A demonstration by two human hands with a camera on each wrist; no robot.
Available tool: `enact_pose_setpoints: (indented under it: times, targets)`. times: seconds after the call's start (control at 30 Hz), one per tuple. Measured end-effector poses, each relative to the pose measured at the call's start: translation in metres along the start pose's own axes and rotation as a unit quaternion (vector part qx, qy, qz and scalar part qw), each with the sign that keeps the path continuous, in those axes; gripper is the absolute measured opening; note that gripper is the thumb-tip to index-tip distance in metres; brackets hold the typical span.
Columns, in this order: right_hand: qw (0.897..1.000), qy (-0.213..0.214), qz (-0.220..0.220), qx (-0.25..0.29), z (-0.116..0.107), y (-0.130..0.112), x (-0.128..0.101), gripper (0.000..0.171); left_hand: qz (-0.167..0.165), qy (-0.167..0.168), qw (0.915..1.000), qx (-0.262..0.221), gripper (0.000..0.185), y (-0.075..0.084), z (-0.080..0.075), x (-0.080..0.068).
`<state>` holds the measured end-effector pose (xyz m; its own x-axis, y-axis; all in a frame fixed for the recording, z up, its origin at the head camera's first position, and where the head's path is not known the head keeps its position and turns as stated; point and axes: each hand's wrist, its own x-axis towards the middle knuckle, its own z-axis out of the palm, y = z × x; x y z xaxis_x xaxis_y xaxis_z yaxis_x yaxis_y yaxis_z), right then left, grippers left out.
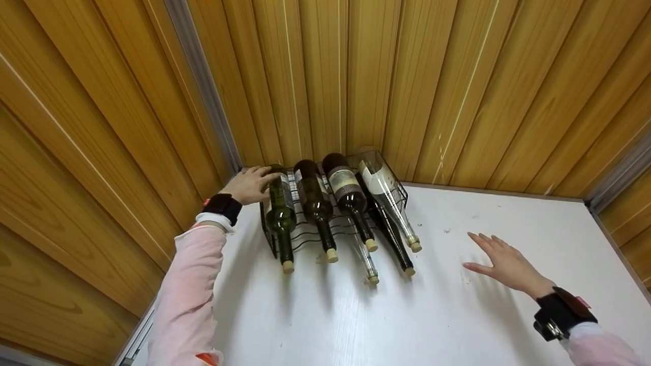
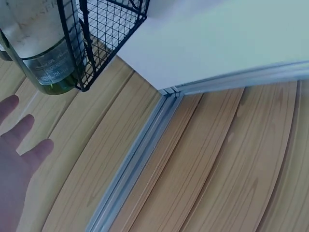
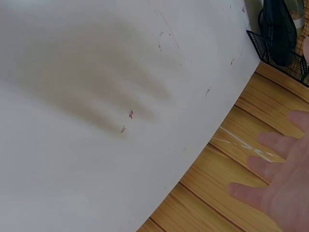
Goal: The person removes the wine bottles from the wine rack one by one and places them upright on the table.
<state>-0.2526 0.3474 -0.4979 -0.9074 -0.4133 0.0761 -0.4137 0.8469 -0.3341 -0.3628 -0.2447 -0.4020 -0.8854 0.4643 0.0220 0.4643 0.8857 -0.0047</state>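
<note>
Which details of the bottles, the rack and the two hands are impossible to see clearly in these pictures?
- Bottle labels: head view, print too small to read.
- Wire rack: head view, mostly covered by bottles; left wrist view, cut off by the top edge.
- Left hand: whether it touches the green bottle is unclear.
- Right hand: right wrist view, cut off and blurred.

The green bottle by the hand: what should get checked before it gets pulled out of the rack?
1. Left hand on the green bottle: ok, it touches the fat end; a full grip cannot be told.
2. Right hand free: ok, open over the white table.
3. Cork in the green bottle: ok.
4. Neighbouring brown bottle settled: ok, it lies in the wire rack beside it.
5. Room in front of the rack: ok.
6. Rack steady: cannot tell.
</note>
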Motion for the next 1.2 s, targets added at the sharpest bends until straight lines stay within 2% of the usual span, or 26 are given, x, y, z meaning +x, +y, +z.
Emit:
enact_pose_setpoints:
  times: [0.23,0.33,0.4,0.5,0.63,0.73,0.83,1.1,1.2]
  targets:
    - [1.0,0.011,-0.006,-0.002,0.008,-0.002,-0.012,0.078,0.052,0.017,0.9976,0.044,0.063,-0.001,0.005,0.004]
    - [1.0,0.013,-0.006,-0.001,0.009,-0.002,-0.014,0.078,0.087,0.024,0.9934,0.07,0.065,-0.001,0.01,0.006]
    - [1.0,0.014,-0.005,-0.001,0.009,-0.002,-0.014,0.078,0.127,0.033,0.9867,0.096,0.067,0.0,0.014,0.007]
    - [1.0,0.018,-0.003,-0.005,0.009,-0.002,-0.014,0.079,0.188,0.041,0.9694,0.153,0.064,0.001,0.018,0.011]
    - [1.0,0.017,0.0,-0.007,0.011,-0.003,-0.016,0.08,0.236,0.013,0.9478,0.214,0.063,0.002,0.022,0.014]
    - [1.0,0.015,0.001,-0.006,0.011,-0.004,-0.016,0.079,0.255,-0.016,0.939,0.23,0.065,0.002,0.023,0.017]
    - [1.0,0.022,0.0,-0.006,0.012,-0.005,-0.016,0.078,0.27,-0.029,0.9339,0.233,0.068,0.003,0.024,0.019]
    - [1.0,0.026,-0.007,-0.008,0.02,-0.007,-0.021,0.076,0.296,-0.028,0.9255,0.235,0.069,0.003,0.023,0.022]
    - [1.0,0.025,-0.003,-0.007,0.023,-0.008,-0.024,0.076,0.301,-0.024,0.9257,0.227,0.071,0.003,0.023,0.022]
